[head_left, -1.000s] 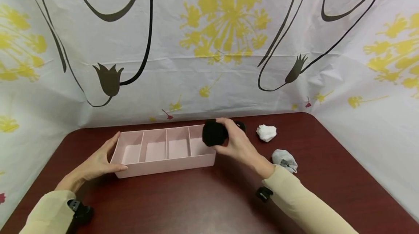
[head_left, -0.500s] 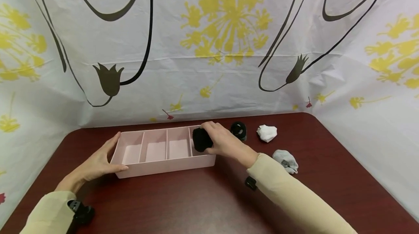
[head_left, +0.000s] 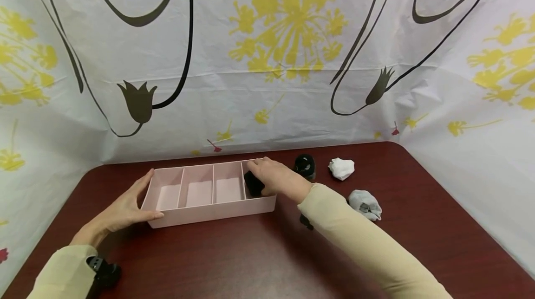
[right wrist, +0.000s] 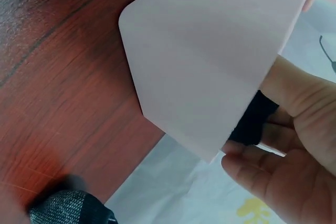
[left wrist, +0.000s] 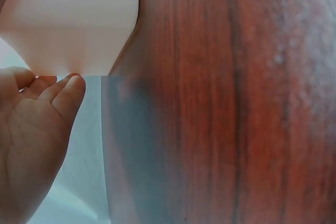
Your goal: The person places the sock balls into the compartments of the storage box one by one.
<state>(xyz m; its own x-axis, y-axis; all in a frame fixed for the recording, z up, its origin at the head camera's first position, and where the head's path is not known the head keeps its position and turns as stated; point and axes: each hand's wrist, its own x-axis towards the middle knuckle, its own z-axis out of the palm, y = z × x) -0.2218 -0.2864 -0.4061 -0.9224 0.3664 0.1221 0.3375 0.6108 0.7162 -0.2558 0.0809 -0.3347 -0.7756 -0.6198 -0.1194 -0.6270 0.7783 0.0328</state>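
A pink organizer box (head_left: 211, 213) with several compartments in a row sits on the dark red table. My left hand (head_left: 119, 210) holds its left end, thumb on the front wall and fingers at the far corner. Inside the rightmost compartment, my right hand (head_left: 279, 178) grips a balled black sock (head_left: 253, 185). In the right wrist view, the black sock (right wrist: 254, 121) shows between thumb and fingers over the box's edge, partly hidden by the wall. The left wrist view has the left hand's fingers (left wrist: 71, 95) at the box rim.
Behind the right hand lies another dark rolled sock (head_left: 305, 165). To its right is a crumpled white bundle (head_left: 342, 169), with a grey balled sock (head_left: 365, 205) nearer the front. A patterned white cloth (head_left: 267, 118) hangs behind the table (head_left: 234, 262).
My right hand has moved left and down with the black sock, from above the box's right end into the rightmost compartment. The left hand has stayed on the box.
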